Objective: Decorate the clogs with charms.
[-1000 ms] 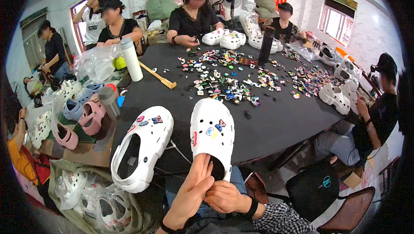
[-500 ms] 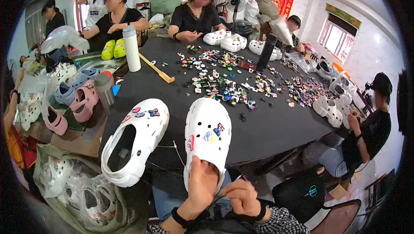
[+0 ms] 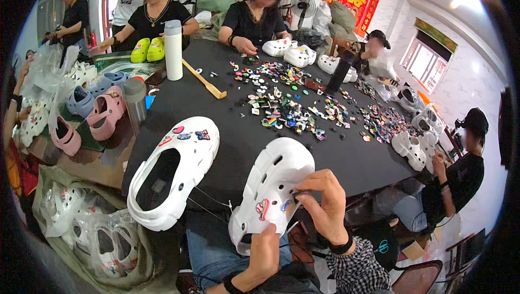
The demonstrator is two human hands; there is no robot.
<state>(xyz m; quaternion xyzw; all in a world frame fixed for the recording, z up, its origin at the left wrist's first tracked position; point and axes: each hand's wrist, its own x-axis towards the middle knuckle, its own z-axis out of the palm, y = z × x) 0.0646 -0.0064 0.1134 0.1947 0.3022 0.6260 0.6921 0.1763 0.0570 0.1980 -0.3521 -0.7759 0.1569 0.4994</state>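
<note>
A white clog [image 3: 273,170] is tilted on its side near the table's front edge. My left hand [image 3: 264,256] holds it by the opening, fingers inside and thumb outside. With thumb and index finger, my right hand [image 3: 325,199] pinches a small dark shoe charm [image 3: 301,192] at the holes of the upper; the fingers partly hide it. A red and white charm [image 3: 261,210] and a round blue and yellow charm [image 3: 287,206] sit on the same upper. To the left lies the matching white clog [image 3: 201,150], with several charms near its toe.
Loose charms [image 3: 287,112] are spread over the black table [image 3: 233,126]. A wooden stick [image 3: 205,79] lies beside a white bottle [image 3: 173,50]. A sack of bagged clogs [image 3: 54,185] stands at lower left. Several people sit or stand around, one [image 3: 254,20] across the table.
The held clog has turned onto its side and shifted right and down. My right hand has risen from beside the opening to the upper's charms. The view has shifted slightly.
</note>
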